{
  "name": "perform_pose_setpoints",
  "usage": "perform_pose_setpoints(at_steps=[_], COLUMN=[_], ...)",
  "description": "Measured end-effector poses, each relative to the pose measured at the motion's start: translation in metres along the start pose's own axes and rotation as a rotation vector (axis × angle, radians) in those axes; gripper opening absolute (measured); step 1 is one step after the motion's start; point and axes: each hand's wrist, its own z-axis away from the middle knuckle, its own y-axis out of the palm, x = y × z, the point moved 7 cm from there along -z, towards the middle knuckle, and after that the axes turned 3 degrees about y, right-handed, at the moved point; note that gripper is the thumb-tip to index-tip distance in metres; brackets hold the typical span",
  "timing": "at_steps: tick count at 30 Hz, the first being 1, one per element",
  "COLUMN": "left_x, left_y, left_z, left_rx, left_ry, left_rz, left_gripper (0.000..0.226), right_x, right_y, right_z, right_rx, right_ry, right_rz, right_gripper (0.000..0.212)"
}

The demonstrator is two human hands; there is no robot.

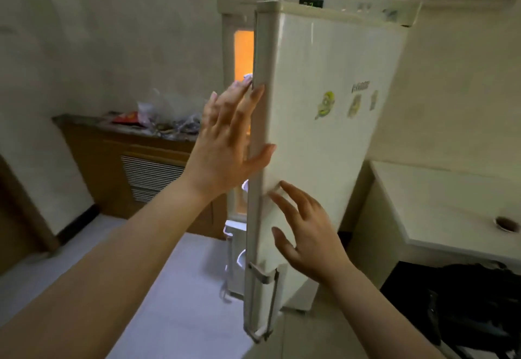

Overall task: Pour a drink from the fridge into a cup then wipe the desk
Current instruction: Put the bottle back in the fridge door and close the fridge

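Step in hand, judged from the scene: opening the fridge to reach the drink; pouring and wiping are not yet begun. The fridge door (324, 121) stands partly open, edge-on to the camera, with the lit orange interior (244, 54) showing in the gap beyond the fingertips of the left hand (225, 144). The left hand lies flat against the door's free edge, fingers spread and extended; the thumb wraps onto the front face, and the other fingertips reach past the edge toward the gap. It grips nothing. The right hand (307, 234) is lower, on the front face of the door, fingers spread and slightly curled, fingertips touching or just off the panel; contact cannot be confirmed. The door handle (263, 302) hangs below the right hand's palm, untouched. No drink container can be identified; a small pale object shows in the gap just beyond the left fingertips, too blurred to name. No cup is in view. The desk (439, 198) lies to the right of the right hand, well apart, carrying a small round item (507, 224) near its far edge. Next move calls for swinging the door wider with the left hand, freeing the right hand to reach inside, and locating the drink on a shelf before grasping.
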Motion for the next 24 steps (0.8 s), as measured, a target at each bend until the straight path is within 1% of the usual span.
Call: perform_pose_setpoints(at_steps=[3, 6, 8, 11, 14, 17, 21, 24], left_x=[0.040, 0.079, 0.105, 0.139, 0.170, 0.195, 0.218, 0.237], left_y=[0.010, 0.022, 0.034, 0.055, 0.082, 0.110, 0.148, 0.183], left_z=[0.002, -0.004, -0.007, -0.013, -0.019, -0.030, -0.050, -0.063], left_rx=[0.055, 0.072, 0.085, 0.114, 0.156, 0.181, 0.159, 0.160], left_ry=[-0.027, -0.013, -0.020, 0.005, 0.012, 0.000, 0.013, 0.006], left_rz=[-0.030, -0.054, -0.069, -0.113, -0.203, -0.335, -0.371, -0.399], left_gripper=[0.084, 0.085, 0.087, 0.085, 0.085, 0.077, 0.071, 0.069], right_x=[0.000, -0.007, -0.014, -0.025, -0.038, -0.054, -0.079, -0.103], right_y=[0.026, 0.049, 0.066, 0.085, 0.099, 0.110, 0.125, 0.139], right_z=[-0.036, -0.075, -0.097, -0.128, -0.160, -0.191, -0.227, -0.252], right_rx=[-0.025, -0.087, -0.094, -0.128, -0.165, -0.196, -0.198, -0.167], right_ry=[0.011, 0.050, 0.095, 0.112, 0.127, 0.141, 0.149, 0.181], right_rz=[0.052, 0.082, 0.108, 0.183, 0.233, 0.248, 0.279, 0.317], right_gripper=[0.059, 0.061, 0.063, 0.067, 0.064, 0.062, 0.074, 0.082])
